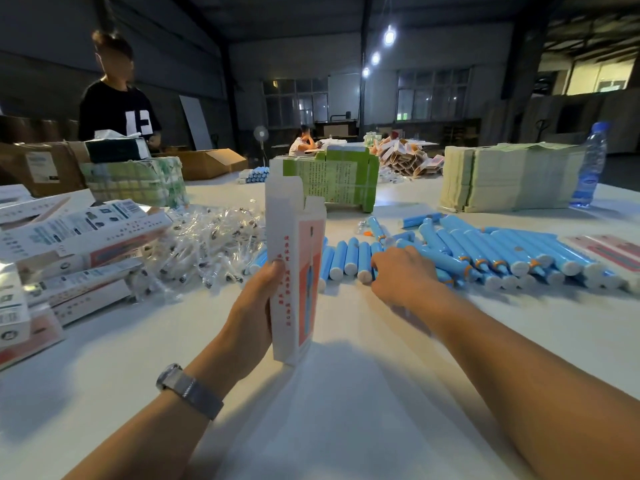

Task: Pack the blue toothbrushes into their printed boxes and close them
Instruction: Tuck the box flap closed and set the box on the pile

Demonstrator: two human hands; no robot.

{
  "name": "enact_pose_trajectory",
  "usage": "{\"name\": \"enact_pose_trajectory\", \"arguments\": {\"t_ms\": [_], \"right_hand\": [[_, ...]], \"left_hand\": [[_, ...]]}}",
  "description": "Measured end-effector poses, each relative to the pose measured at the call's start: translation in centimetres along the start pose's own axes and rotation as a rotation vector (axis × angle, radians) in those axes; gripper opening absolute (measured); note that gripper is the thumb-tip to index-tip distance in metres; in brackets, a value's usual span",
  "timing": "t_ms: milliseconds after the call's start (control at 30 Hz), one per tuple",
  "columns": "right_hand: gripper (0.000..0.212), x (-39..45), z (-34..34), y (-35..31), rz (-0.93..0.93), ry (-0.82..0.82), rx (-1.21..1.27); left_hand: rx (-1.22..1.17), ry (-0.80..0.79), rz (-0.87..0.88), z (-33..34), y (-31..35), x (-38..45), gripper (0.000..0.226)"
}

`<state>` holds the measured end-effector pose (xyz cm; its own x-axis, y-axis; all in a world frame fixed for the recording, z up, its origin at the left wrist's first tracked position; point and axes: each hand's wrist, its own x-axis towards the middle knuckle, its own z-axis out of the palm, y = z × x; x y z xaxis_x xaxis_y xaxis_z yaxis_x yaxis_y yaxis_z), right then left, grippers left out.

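Note:
My left hand grips a tall white printed box that stands upright on the white table, its top flaps open. My right hand reaches over a row of blue toothbrushes with white end caps, fingers curled down onto the one nearest it; whether it holds that one is hidden by the hand. More blue toothbrushes lie in a long pile to the right.
Finished printed boxes are stacked at the left beside a heap of clear plastic packets. A green box stack, flat cartons and a water bottle stand further back. A person in a black shirt stands at far left.

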<state>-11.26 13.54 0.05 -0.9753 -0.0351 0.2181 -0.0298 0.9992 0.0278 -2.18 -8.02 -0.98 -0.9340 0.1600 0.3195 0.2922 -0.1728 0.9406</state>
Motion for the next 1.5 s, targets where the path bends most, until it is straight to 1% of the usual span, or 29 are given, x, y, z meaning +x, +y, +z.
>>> {"name": "enact_pose_trajectory", "arguments": {"t_ms": [67,133,367,467,533,600,667,700,800,867,900,967,1000,1067,1100,1133,1200,1267,1333,1400,1500], "right_hand": [[0.03,-0.2,0.0,-0.4,-0.01,0.004,-0.012],[0.034,-0.3,-0.1,-0.9,-0.003,0.018,-0.032],[0.036,-0.1,-0.4,-1.4,0.07,-0.027,0.019],[0.031,-0.1,-0.3,-0.9,0.045,0.045,0.04],[0.026,0.0,-0.6,0.0,0.033,0.142,0.12],[0.023,0.3,-1.5,0.8,0.074,0.25,0.303],[0.01,0.5,-2.9,1.1,0.105,0.368,0.571],[0.007,0.6,-3.8,1.0,0.09,0.432,0.707],[0.017,0.0,-6.8,0.0,-0.012,0.661,1.049],[0.018,-1.0,-9.2,-1.1,-0.081,0.766,1.272],[0.016,-1.7,-10.4,-1.6,-0.122,0.778,1.418],[0.017,-2.9,-12.4,-2.3,-0.237,0.738,1.705],[0.017,-3.5,-13.1,-2.6,-0.304,0.702,1.809],[0.011,-4.6,-13.9,-3.3,-0.424,0.637,1.909],[0.011,-5.0,-14.0,-3.8,-0.467,0.624,1.914],[0.019,-5.4,-14.0,-4.3,-0.498,0.636,1.886],[0.037,-6.0,-13.7,-5.1,-0.556,0.695,1.757],[0.045,-6.2,-13.4,-5.7,-0.613,0.761,1.602],[0.047,-6.1,-13.0,-5.9,-0.653,0.821,1.413],[0.047,-6.1,-12.5,-6.2,-0.687,0.814,1.226],[0.048,-6.0,-11.8,-6.7,-0.684,0.778,1.102]], "left_hand": [[-0.058,0.022,-0.007,0.1,0.3,-0.1,0.045],[-0.056,0.028,0.009,0.3,0.5,-0.2,0.05],[0.003,0.056,0.03,0.5,0.7,-0.5,0.053],[0.078,0.06,0.051,0.5,0.9,-0.6,0.064],[0.169,0.105,0.071,0.7,1.0,-0.6,0.058],[0.233,0.14,0.107,0.8,0.9,-0.7,0.044],[0.256,0.128,0.131,0.9,0.8,-0.7,0.033],[0.254,0.116,0.132,0.9,0.8,-0.8,0.03],[0.261,0.104,0.115,1.0,1.0,-1.0,0.031],[0.262,0.094,0.114,1.0,1.1,-1.0,0.028],[0.259,0.093,0.119,1.0,1.2,-1.1,0.026],[0.254,0.11,0.131,1.0,1.4,-1.1,0.025],[0.257,0.114,0.142,0.9,1.5,-1.1,0.025],[0.269,0.104,0.16,0.9,1.6,-1.1,0.025],[0.276,0.099,0.162,0.9,1.6,-1.1,0.025],[0.283,0.097,0.162,0.9,1.6,-1.0,0.026],[0.289,0.104,0.156,0.9,1.5,-1.0,0.026],[0.281,0.113,0.159,0.8,1.4,-0.9,0.022],[0.279,0.1,0.189,0.7,1.3,-0.9,0.02],[0.276,0.104,0.219,0.8,1.3,-1.0,0.022],[0.259,0.164,0.233,0.8,1.4,-0.9,0.019]]}}
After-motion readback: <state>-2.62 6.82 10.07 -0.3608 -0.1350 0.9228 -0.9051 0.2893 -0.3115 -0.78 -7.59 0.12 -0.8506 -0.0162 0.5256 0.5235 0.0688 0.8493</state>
